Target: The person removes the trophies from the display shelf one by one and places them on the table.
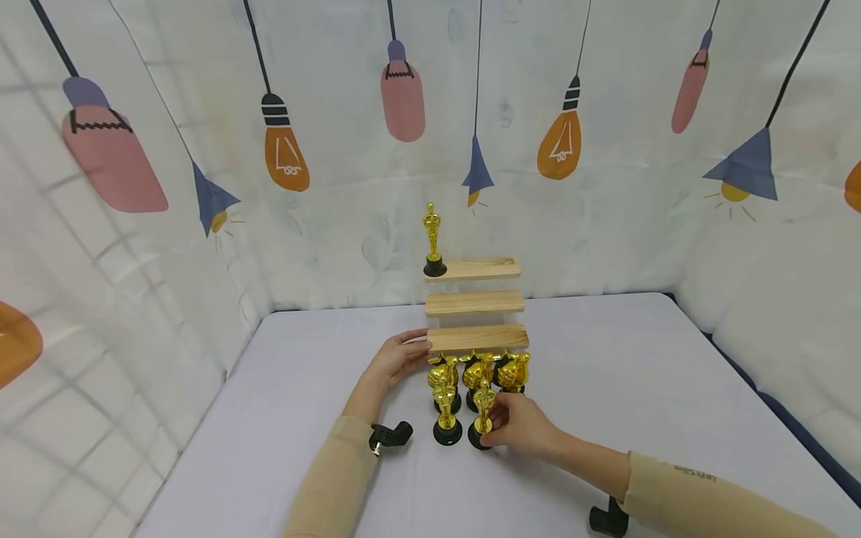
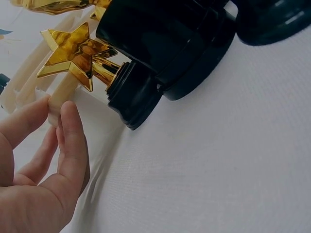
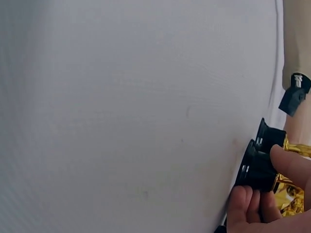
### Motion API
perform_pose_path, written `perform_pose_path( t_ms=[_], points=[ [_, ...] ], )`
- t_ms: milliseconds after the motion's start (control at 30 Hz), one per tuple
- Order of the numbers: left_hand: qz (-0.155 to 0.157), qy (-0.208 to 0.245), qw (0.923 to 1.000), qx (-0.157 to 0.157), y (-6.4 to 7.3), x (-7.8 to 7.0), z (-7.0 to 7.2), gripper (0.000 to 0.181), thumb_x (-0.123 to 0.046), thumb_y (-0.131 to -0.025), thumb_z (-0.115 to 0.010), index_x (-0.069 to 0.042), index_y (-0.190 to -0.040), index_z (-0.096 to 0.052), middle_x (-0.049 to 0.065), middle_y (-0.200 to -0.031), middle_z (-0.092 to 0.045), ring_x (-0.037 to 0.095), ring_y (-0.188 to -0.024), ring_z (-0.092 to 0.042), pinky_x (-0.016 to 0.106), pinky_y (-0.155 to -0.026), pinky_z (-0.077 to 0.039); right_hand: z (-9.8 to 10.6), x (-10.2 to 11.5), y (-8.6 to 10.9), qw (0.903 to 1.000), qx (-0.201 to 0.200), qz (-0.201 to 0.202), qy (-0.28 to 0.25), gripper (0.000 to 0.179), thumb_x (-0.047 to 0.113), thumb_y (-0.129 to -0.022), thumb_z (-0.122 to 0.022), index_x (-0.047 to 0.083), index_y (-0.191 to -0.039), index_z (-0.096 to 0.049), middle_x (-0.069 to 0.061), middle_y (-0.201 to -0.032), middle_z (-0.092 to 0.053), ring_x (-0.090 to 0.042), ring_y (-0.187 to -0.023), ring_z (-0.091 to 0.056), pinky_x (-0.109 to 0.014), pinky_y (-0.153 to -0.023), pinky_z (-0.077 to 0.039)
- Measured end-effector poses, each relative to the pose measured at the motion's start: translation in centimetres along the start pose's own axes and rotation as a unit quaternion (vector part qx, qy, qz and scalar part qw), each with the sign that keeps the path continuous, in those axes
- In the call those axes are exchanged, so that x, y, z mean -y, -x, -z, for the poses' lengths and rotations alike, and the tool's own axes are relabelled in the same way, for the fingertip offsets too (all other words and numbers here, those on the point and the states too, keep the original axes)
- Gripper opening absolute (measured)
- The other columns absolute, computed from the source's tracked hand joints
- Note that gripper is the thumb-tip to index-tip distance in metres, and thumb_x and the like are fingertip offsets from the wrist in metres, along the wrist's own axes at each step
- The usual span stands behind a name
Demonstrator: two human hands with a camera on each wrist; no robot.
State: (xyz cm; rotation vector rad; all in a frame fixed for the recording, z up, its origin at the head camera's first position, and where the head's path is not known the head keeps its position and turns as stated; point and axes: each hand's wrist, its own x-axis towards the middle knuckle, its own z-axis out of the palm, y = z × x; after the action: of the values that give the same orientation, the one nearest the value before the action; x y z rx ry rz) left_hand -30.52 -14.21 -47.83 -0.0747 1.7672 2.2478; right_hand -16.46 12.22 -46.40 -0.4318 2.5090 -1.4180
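My left hand (image 1: 401, 357) pinches the left end of the lowest board of a small wooden shelf (image 1: 479, 338); the left wrist view shows the thumb and fingertips on the board's end (image 2: 60, 97). With my right hand (image 1: 528, 427) I grip a gold figure trophy (image 1: 483, 403) low down, at its black base (image 3: 257, 170). A matching figure trophy (image 1: 445, 407) stands just left of it. Behind these two is a row of gold trophies (image 1: 477, 370), including a star trophy (image 2: 73, 53), partly hidden. One more figure trophy (image 1: 433, 232) stands upright on the left end of the top board (image 1: 480, 269).
The middle board (image 1: 474, 302) lies between the top and lowest ones, like a step. A white cloth covers the table (image 1: 605, 359). Behind it hangs a white curtain (image 1: 336, 246) printed with lamps. Black wrist devices (image 1: 392, 435) are worn on both arms.
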Motion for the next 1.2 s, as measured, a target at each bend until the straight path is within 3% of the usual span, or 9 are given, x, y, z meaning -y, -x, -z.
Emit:
perform_pose_path(
  t_ms=[700,1200],
  points=[
    [-0.001,-0.004,1.0000,-0.001,0.0,0.2,0.1,0.051,0.001,-0.097,-0.069,0.004,-0.145,-0.052,0.027,-0.131,-0.062,0.020,-0.097,-0.070,0.029,-0.083,-0.059,-0.2,-0.3,0.0,0.9966,-0.024,0.047,0.063,0.036,0.009,-0.073,-0.093,0.005,-0.093,-0.064,0.000,-0.084,-0.062,-0.011,-0.075,-0.058,-0.026,-0.066,-0.053],
    [-0.002,-0.010,0.9999,0.000,-0.2,0.1,0.2,0.052,-0.001,-0.097,-0.070,0.004,-0.145,-0.052,0.026,-0.132,-0.061,0.020,-0.099,-0.069,0.029,-0.084,-0.059,0.5,-0.4,1.3,0.9971,-0.016,0.061,0.044,0.044,0.005,-0.071,-0.093,-0.002,-0.107,-0.067,-0.003,-0.092,-0.065,-0.019,-0.083,-0.062,-0.025,-0.072,-0.056]
  ],
)
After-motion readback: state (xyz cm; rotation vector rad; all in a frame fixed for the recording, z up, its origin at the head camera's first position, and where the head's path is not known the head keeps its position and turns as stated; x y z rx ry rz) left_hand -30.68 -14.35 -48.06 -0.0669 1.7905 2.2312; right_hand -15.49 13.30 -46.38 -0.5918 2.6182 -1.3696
